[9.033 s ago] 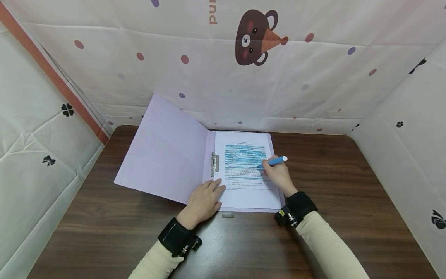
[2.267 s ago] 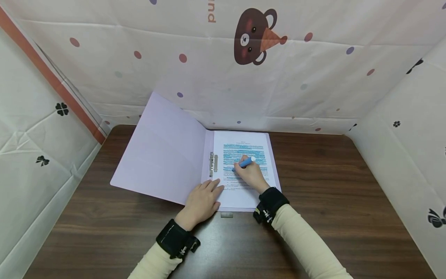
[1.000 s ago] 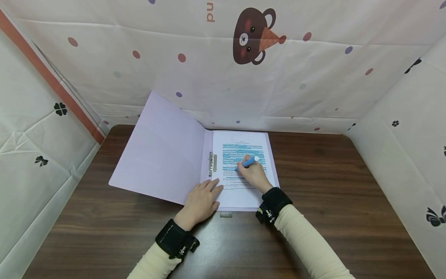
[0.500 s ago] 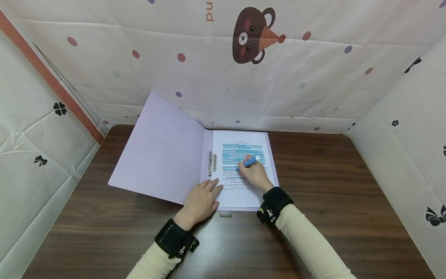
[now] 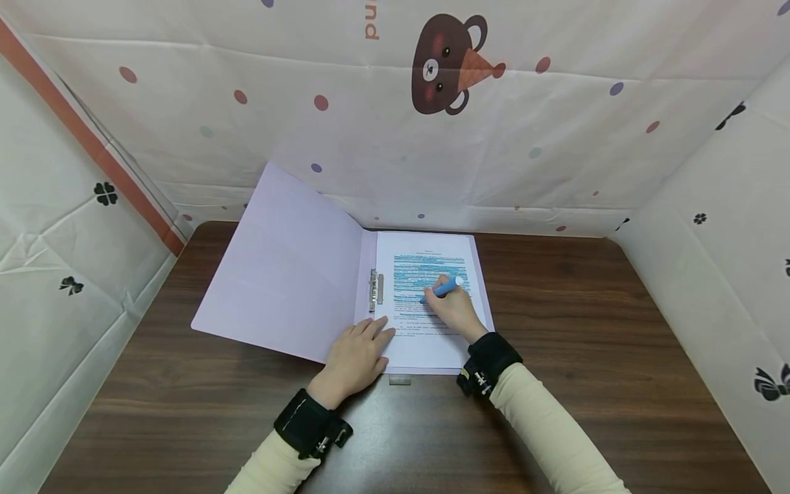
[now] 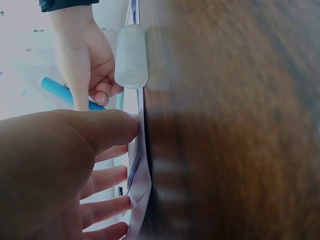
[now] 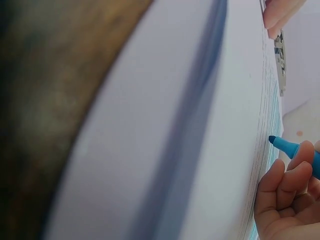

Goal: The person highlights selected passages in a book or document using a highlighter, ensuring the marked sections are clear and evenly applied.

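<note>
My right hand (image 5: 455,310) pinches a blue highlighter (image 5: 446,287), its tip down at a printed line on the white sheet (image 5: 426,353). In the right wrist view the highlighter's dark tip (image 7: 272,139) is uncapped and right at the paper. Blue strokes (image 5: 428,271) cover the upper lines of text; the lowest lines are plain print. My left hand (image 5: 356,355) lies with fingers spread on the lower left of the sheet and folder, its thumb (image 6: 117,127) near the bottom edge. The sheet lies in an opened lilac folder (image 5: 286,267), beside its metal clip (image 5: 373,291).
A small translucent rounded piece (image 6: 131,57) sits at the folder's bottom edge, just right of my left hand. The folder lies on a dark wood table (image 5: 574,329). A patterned cloth (image 5: 370,137) walls the back and sides, close behind the folder.
Some seconds ago the highlighter was near the right end of a higher line; it went left and down. Over the last second its tip has crept slightly right. The left hand stays put.
</note>
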`<state>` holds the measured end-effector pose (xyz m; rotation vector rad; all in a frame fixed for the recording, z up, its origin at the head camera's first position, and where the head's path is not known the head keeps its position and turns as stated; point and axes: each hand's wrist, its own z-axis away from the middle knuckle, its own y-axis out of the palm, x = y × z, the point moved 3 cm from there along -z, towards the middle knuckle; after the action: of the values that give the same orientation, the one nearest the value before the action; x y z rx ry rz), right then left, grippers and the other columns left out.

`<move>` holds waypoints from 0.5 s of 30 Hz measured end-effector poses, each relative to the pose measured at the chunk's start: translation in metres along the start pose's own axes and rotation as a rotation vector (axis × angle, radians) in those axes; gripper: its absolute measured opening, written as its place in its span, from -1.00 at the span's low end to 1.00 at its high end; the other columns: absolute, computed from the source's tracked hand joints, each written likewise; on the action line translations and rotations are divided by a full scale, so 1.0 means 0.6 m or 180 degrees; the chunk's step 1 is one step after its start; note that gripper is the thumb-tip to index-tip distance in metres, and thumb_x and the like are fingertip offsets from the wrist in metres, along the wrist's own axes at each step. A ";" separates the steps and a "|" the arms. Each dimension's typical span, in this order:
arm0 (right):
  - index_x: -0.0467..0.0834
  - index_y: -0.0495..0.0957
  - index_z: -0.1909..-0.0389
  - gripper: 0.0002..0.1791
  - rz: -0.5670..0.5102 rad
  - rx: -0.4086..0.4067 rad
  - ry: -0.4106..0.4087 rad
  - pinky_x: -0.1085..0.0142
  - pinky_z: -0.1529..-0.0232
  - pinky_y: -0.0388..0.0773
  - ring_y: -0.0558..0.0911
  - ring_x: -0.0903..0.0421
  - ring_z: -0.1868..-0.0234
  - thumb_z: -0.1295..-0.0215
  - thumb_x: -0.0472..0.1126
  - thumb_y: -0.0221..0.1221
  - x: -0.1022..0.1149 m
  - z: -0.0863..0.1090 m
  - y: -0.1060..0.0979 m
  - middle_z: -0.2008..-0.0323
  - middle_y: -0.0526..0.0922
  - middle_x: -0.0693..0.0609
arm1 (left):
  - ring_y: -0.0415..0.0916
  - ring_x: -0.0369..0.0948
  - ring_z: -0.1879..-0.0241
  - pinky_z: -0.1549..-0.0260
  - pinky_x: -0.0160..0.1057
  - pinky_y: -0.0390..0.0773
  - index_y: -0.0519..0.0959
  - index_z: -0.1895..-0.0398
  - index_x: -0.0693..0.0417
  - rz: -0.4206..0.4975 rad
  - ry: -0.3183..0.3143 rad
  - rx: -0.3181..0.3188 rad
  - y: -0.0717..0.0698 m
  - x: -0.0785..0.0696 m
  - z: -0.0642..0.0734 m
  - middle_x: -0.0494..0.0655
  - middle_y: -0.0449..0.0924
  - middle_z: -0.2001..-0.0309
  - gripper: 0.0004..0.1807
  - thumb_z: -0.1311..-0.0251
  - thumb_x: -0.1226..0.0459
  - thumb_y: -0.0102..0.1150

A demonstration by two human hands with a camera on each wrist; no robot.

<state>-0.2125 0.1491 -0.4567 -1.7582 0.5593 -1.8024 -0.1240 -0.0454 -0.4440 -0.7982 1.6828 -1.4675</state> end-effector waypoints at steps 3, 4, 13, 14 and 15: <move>-0.12 0.19 0.55 -0.69 0.0033 0.0003 0.0029 0.40 0.65 0.10 0.21 0.16 0.66 -0.31 -0.10 0.02 0.000 0.001 -0.001 0.67 0.22 0.08 | 0.33 0.00 -0.20 -0.15 -0.03 0.34 0.47 -0.16 0.01 0.0001 0.0014 -0.0022 0.000 0.000 0.000 0.01 0.36 -0.24 -0.49 -0.10 0.10 0.18; -0.12 0.18 0.55 -0.69 0.0042 0.0002 0.0036 0.40 0.65 0.10 0.21 0.17 0.66 -0.30 -0.10 0.02 0.000 0.001 -0.001 0.67 0.21 0.08 | 0.33 0.00 -0.20 -0.15 -0.03 0.34 0.47 -0.16 0.01 0.0003 0.0018 -0.0025 0.000 0.000 0.000 0.01 0.36 -0.24 -0.49 -0.10 0.10 0.18; -0.11 0.17 0.56 -0.68 0.0089 -0.0050 0.0047 0.40 0.65 0.10 0.19 0.18 0.66 -0.30 -0.08 0.01 -0.002 0.002 -0.005 0.67 0.20 0.08 | 0.32 0.00 -0.20 -0.16 -0.02 0.33 0.46 -0.16 0.01 0.0035 0.0030 -0.0016 -0.001 0.000 0.001 0.02 0.35 -0.25 -0.49 -0.11 0.10 0.18; -0.11 0.18 0.56 -0.68 0.0091 -0.0053 0.0044 0.40 0.65 0.10 0.20 0.18 0.66 -0.30 -0.08 0.01 -0.002 0.003 -0.005 0.66 0.21 0.08 | 0.32 0.01 -0.20 -0.15 -0.02 0.33 0.46 -0.16 0.02 0.0044 0.0036 -0.0023 -0.002 0.000 0.002 0.02 0.35 -0.25 -0.49 -0.11 0.11 0.18; -0.12 0.18 0.56 -0.68 0.0099 -0.0054 0.0044 0.40 0.65 0.10 0.20 0.18 0.66 -0.30 -0.08 0.01 -0.003 0.003 -0.005 0.66 0.21 0.08 | 0.32 0.01 -0.20 -0.15 -0.01 0.33 0.46 -0.16 0.02 0.0052 0.0040 -0.0030 -0.002 0.000 0.002 0.02 0.35 -0.25 -0.49 -0.10 0.11 0.19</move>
<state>-0.2112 0.1527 -0.4559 -1.7401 0.6057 -1.7950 -0.1230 -0.0460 -0.4427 -0.7800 1.7029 -1.4573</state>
